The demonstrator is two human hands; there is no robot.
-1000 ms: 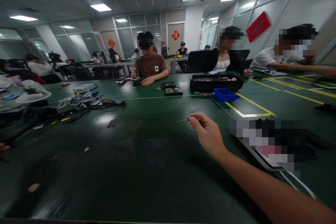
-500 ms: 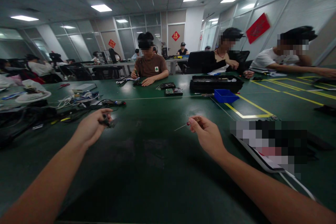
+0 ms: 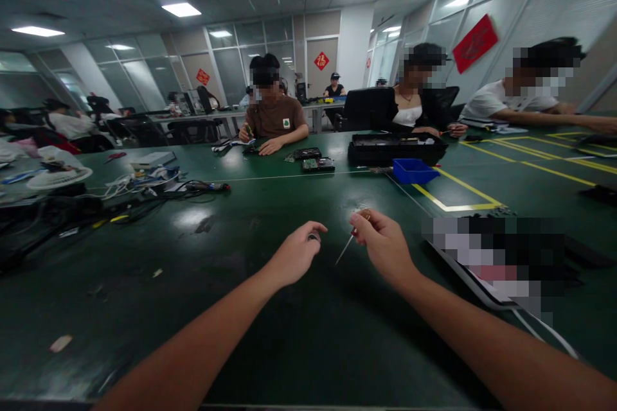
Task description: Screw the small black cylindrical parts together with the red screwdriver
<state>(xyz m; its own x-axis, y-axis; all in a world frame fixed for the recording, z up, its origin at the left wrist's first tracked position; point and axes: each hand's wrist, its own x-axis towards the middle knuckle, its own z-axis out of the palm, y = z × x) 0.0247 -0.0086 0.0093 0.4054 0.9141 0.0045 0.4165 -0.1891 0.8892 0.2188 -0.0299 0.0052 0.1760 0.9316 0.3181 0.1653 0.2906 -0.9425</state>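
In my right hand [image 3: 385, 245] is a thin screwdriver [image 3: 345, 249], its reddish handle pinched between thumb and fingers and its metal shaft slanting down to the left. My left hand [image 3: 295, 255] is close by on the left, its fingers curled around a small dark part [image 3: 313, 237] with a greyish rim. Most of that part is hidden by the fingers, so its kind cannot be made out. The screwdriver tip and the left fingers are apart. Both hands are above the green table [image 3: 270, 347].
A blue bin [image 3: 414, 171] stands before a long black case [image 3: 398, 151]. Hard drives [image 3: 318, 165] lie mid-table. Cables [image 3: 144, 196] and a white round basket [image 3: 60, 178] are at left. A blurred white-edged object [image 3: 475, 276] lies right. Co-workers sit across the table.
My left hand has moved right, from beside the cables to close by my right hand, carrying the small dark part. The screwdriver now points more steeply downward.
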